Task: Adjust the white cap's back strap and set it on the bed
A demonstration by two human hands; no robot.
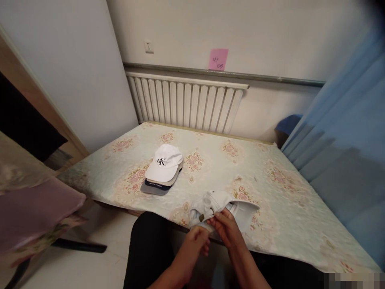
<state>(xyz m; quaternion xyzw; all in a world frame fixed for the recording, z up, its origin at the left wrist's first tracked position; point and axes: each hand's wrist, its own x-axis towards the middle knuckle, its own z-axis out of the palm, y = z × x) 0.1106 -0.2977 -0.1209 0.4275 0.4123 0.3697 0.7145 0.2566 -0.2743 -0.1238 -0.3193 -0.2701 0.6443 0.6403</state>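
A pale, light-coloured baseball cap [212, 199] lies at the near edge of the bed, its back strap with a small dark buckle turned towards me and its brim to the right. My right hand [227, 228] is closed on the strap side of this cap, thumb and fingers pinching the fabric. Just below the buckle is my left hand [192, 245], fingers curled and thumb pressed against them; whatever it may pinch is hidden. Further left, a white cap [166, 162] with black letters sits on top of a stack of caps, with beige, dark navy and grey brims showing underneath.
The bed [207, 164] has a pale floral cover. Behind it are a white radiator [189, 102], a pipe and a pink note [218, 59] on the wall. A blue curtain [345, 148] hangs at right. A cloth-draped chair [36, 208] stands at left.
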